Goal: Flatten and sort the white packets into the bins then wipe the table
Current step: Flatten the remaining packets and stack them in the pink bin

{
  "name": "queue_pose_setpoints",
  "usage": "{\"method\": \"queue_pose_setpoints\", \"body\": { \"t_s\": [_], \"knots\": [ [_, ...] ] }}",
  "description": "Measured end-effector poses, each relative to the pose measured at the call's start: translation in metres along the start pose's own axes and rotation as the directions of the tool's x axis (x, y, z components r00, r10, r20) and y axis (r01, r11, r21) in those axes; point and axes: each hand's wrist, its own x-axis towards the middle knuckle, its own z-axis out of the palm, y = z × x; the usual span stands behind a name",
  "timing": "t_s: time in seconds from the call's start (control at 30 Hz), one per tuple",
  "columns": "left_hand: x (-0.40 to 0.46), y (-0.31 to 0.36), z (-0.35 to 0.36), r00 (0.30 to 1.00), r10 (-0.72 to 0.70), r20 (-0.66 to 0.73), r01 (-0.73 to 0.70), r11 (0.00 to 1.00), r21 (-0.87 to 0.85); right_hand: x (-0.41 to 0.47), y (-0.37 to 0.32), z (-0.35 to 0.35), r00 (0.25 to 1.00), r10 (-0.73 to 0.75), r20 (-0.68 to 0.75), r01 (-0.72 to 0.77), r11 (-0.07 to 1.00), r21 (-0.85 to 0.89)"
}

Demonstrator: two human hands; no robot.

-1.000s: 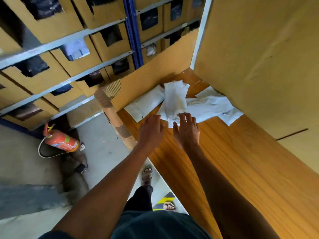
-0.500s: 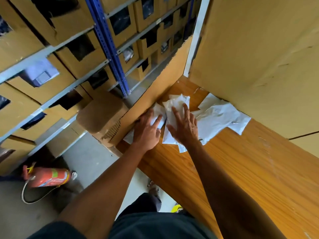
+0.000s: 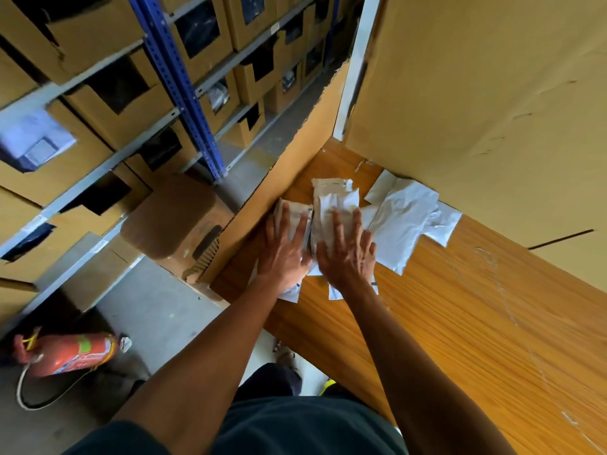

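Several white packets lie in the far corner of the wooden table (image 3: 460, 323). My left hand (image 3: 284, 254) presses flat, fingers straight, on a packet (image 3: 295, 213) next to the cardboard side wall. My right hand (image 3: 348, 254) presses flat on a second, longer packet (image 3: 331, 198) beside it. More crumpled white packets (image 3: 404, 221) lie to the right, against the big cardboard panel. Packet corners stick out under both wrists.
A tall cardboard panel (image 3: 476, 93) walls the table's far side and a lower cardboard wall (image 3: 295, 149) its left end. Shelves with cardboard bins (image 3: 108, 93) and a blue upright (image 3: 177, 83) stand at left. A red fire extinguisher (image 3: 69, 353) lies on the floor.
Both hands reached forward from the table's near part onto the packets and now press flat on them. The view moved closer to the corner.
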Motion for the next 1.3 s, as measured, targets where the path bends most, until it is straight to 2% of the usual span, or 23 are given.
{"method": "queue_pose_setpoints", "body": {
  "t_s": [0.23,0.37,0.53,0.77,0.9,1.13,1.3],
  "knots": [
    [-0.004,0.000,0.013,0.998,0.035,-0.049,-0.031,0.997,0.065,-0.001,0.005,0.003,0.999,-0.031,0.012,0.031,1.000,-0.002],
    [-0.003,-0.001,0.014,0.999,0.026,-0.029,-0.024,0.998,0.061,-0.001,0.002,0.002,0.999,-0.023,0.035,0.022,1.000,0.019],
    [-0.004,0.002,0.007,1.000,-0.004,-0.027,0.004,1.000,0.008,-0.003,0.006,-0.008,0.999,-0.017,0.042,0.015,0.999,0.047],
    [0.001,0.028,-0.016,0.991,-0.010,-0.131,0.003,0.998,-0.057,-0.010,0.017,-0.033,0.998,0.056,0.006,-0.057,0.995,0.083],
    [-0.003,0.058,-0.027,0.974,0.089,-0.207,-0.112,0.988,-0.103,-0.020,0.039,-0.049,0.991,0.131,-0.035,-0.127,0.986,0.107],
    [-0.019,0.137,-0.024,0.915,0.358,-0.185,-0.383,0.915,-0.126,-0.066,0.105,-0.076,0.937,0.332,-0.113,-0.320,0.941,0.113],
    [-0.054,0.192,-0.006,0.873,0.488,-0.014,-0.487,0.869,-0.090,-0.140,0.156,-0.090,0.873,0.465,-0.144,-0.449,0.884,0.133]
  ]
}}
